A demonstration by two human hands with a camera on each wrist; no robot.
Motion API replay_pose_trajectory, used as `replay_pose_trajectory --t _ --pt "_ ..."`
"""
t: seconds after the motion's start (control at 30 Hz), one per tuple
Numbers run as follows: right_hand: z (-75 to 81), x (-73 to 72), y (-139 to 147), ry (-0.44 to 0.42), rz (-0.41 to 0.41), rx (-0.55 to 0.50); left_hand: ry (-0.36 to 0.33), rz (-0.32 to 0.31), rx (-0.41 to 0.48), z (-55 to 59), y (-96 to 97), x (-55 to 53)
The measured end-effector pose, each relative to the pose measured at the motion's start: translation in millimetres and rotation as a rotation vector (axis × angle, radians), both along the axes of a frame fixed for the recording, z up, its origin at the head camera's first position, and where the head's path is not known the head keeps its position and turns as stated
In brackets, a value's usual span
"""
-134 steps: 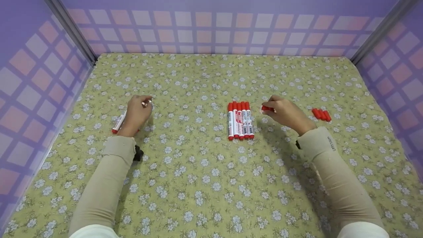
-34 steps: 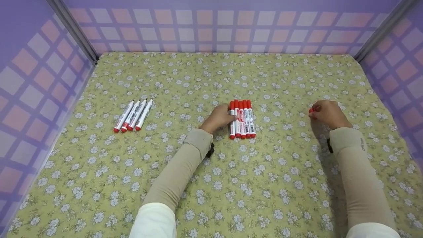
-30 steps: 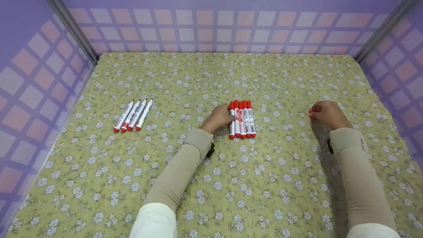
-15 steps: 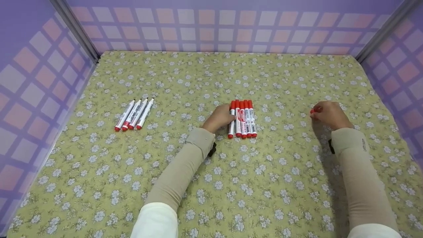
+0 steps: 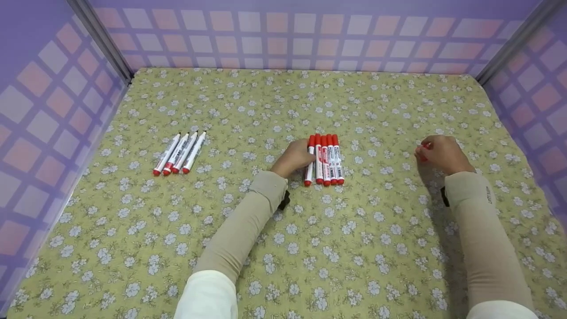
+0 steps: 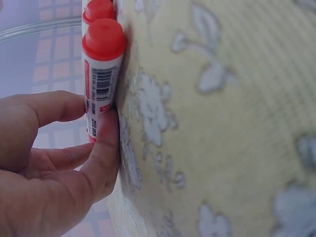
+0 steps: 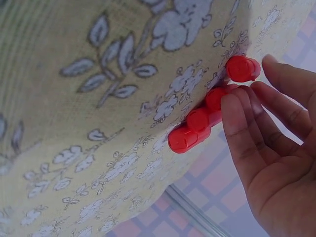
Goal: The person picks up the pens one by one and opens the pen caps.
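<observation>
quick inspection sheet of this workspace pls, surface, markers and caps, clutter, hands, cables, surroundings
surface: yellow-green floral cloth
uncapped markers: four, lying side by side at the left, dark tips pointing away from the person
capped markers: five in the middle, counting the one in hand; red caps pointing away
red caps: four loose at the right, in a line
clutter: nothing seen
left hand: pinches the leftmost capped marker, its near end angled away from the others
right hand: at the loose caps; contact can't be told
cables: nothing seen
surroundings: purple walls with pink and white squares, grey corner posts
</observation>
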State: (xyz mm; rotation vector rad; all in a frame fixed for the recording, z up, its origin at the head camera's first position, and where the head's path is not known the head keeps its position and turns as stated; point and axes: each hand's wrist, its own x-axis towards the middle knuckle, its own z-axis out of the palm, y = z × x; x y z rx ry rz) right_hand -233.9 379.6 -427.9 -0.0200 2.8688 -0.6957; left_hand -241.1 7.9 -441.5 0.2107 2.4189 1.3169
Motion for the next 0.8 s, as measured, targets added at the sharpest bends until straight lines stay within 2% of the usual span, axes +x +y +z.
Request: replay_pose_trajectory --t 0.2,0.33,0.43,0.57,0.63,0.8 --pt "2.8 -1.3 -1.1 0.014 -0.011 0.011 -0.055 0.01 0.013 2.8 -2.7 -2.5" --pt "5.0 -1.1 -2.9 0.051 -0.001 0.019 -0.148 0.021 0.089 5.9 -6.6 -6.2" --pt "7.2 -0.6 -5.8 0.072 0.005 0.023 -0.195 0.014 0.095 6.4 -11.0 -10.3" --pt "12.1 -1.6 -10.5 0.091 0.015 0.023 -0.21 0.024 0.071 7.4 -15.3 -13.8" --pt "15.3 -2.6 -12.4 0.103 0.024 0.019 -0.221 0.04 0.09 9.6 -16.9 -13.8" --pt "23.5 -3.1 -16.3 0.116 0.023 -0.006 -0.198 0.034 0.092 16.3 -24.3 -13.0"
